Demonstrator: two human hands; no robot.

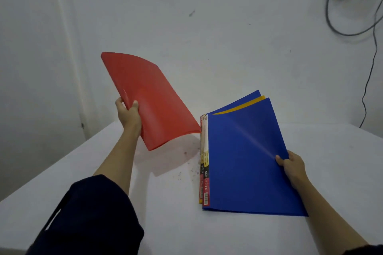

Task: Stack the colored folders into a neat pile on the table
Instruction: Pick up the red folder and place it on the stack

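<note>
Folders are in both hands: the left hand (129, 114), at about nine o'clock from the table's middle, pinches the near edge of a red folder (149, 97), thumb on top, so that it lifts clear of the white table (145, 203) and bows toward eleven o'clock. The right hand (291, 166), at four o'clock, grips the right edge of the top blue folder (242, 161), raising it slightly. Beneath it a yellow folder (244, 104) and another blue cover (248, 97) fan out at one o'clock, their labelled spines (205, 159) facing the red one. Dark cables (352, 6) hang on the wall at two o'clock.
</note>
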